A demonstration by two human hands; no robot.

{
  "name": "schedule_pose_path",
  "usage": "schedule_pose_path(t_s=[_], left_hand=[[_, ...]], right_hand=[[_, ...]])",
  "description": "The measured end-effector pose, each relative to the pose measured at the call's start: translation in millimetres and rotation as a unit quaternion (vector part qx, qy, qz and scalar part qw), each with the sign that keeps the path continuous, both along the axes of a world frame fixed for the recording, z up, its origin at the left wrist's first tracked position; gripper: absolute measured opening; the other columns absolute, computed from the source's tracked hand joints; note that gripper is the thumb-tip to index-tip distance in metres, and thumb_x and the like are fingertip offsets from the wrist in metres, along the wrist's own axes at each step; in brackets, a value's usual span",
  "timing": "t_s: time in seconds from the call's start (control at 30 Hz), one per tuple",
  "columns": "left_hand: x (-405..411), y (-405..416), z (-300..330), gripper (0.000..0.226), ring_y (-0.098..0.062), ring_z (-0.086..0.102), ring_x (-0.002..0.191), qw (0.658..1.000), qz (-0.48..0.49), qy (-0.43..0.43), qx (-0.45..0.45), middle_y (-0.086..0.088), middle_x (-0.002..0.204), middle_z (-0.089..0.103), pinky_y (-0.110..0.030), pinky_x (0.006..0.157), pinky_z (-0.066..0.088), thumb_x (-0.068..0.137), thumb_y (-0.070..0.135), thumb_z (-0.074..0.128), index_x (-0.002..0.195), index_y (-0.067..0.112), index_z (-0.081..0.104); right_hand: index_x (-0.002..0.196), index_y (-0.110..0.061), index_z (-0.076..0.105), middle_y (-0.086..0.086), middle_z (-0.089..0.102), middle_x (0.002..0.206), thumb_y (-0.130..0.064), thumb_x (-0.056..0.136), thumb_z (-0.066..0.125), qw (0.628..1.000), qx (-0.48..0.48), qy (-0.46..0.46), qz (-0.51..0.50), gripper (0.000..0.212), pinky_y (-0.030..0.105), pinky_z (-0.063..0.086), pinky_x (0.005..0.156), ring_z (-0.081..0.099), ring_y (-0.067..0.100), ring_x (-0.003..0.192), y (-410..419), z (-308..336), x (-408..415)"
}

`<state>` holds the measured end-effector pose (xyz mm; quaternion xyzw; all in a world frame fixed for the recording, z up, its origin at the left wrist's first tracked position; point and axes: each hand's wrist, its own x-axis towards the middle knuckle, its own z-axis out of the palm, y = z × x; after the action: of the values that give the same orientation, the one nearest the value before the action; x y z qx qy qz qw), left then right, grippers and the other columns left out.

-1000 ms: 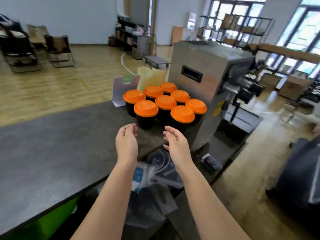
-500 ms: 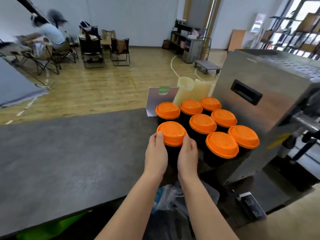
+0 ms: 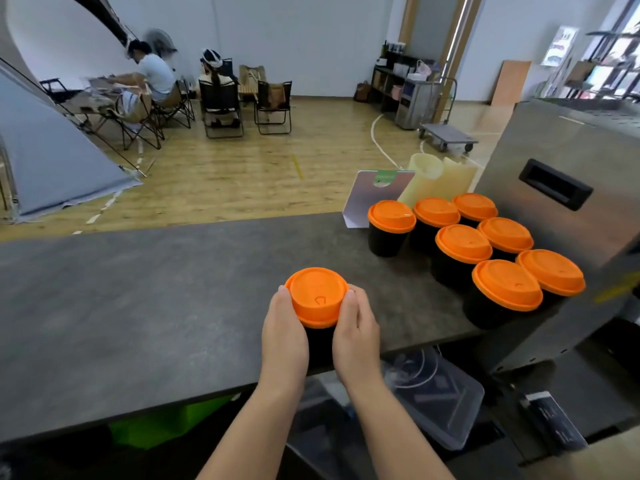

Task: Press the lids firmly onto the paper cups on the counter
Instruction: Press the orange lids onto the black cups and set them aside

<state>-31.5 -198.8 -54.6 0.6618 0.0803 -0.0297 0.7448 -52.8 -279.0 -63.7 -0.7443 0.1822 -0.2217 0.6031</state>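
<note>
Cup (image 3: 320, 341) w/ lid (image 3: 317, 296) sits near table (image 3: 138, 306) front edge, well left of other cups (image 3: 460, 258), L hand (image 3: 285, 336) & R hand (image 3: 356, 336) wrapped round its sides; risk: uneven press tilts lid, squeeze crushes wall, or cup skids off near edge.
</note>
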Motion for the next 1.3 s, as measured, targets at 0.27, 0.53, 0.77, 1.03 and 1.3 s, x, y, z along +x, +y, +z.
schedule_pose_path(t_s=[0.27,0.53,0.77,1.03,1.3], left_hand=[[9,11,9,0.045,0.031,0.036,0.109,0.988,-0.012,-0.14,0.068,0.038,0.134,0.035,-0.001,0.091,0.027,0.109,0.038,0.028,0.153,0.047,0.024],[21,11,-18,0.05,0.001,0.061,0.11,0.957,-0.005,-0.259,0.13,0.023,0.118,0.062,-0.014,0.085,0.051,0.098,0.054,0.022,0.13,0.036,0.056],[24,11,-21,0.051,0.003,0.061,0.104,0.954,-0.016,-0.276,0.114,0.022,0.111,0.063,-0.008,0.079,0.048,0.098,0.05,0.023,0.129,0.027,0.057],[26,12,-24,0.051,-0.005,0.053,0.125,0.961,0.0,-0.247,0.122,0.009,0.141,0.05,-0.025,0.1,0.046,0.099,0.044,0.028,0.147,0.029,0.034],[47,36,8,0.014,-0.008,0.068,0.077,0.974,0.091,-0.193,0.073,0.002,0.082,0.073,-0.038,0.077,0.057,0.085,0.035,0.075,0.087,0.022,0.069]], right_hand=[[0.137,-0.039,0.048,-0.028,0.052,0.129,-0.029,0.097,0.026,0.996,-0.02,-0.052,0.068,0.047,0.009,0.038,0.1,0.047,-0.01,0.124,-6,12,9],[0.124,-0.043,0.053,-0.027,0.06,0.121,-0.041,0.101,0.025,0.99,-0.04,-0.12,0.055,0.036,0.033,0.049,0.102,0.057,0.001,0.117,-3,-10,20],[0.127,-0.036,0.051,-0.02,0.059,0.123,-0.042,0.099,0.025,0.987,-0.051,-0.133,0.071,0.039,0.031,0.051,0.098,0.058,0.009,0.116,-9,-19,28],[0.125,-0.035,0.051,-0.026,0.059,0.117,-0.031,0.102,0.027,0.988,-0.036,-0.119,0.096,0.034,0.017,0.047,0.093,0.059,0.004,0.113,-7,-13,22],[0.103,-0.026,0.059,-0.008,0.067,0.097,-0.02,0.102,0.049,0.994,-0.028,-0.086,0.063,0.012,0.018,0.05,0.079,0.063,0.003,0.093,-12,5,8]])
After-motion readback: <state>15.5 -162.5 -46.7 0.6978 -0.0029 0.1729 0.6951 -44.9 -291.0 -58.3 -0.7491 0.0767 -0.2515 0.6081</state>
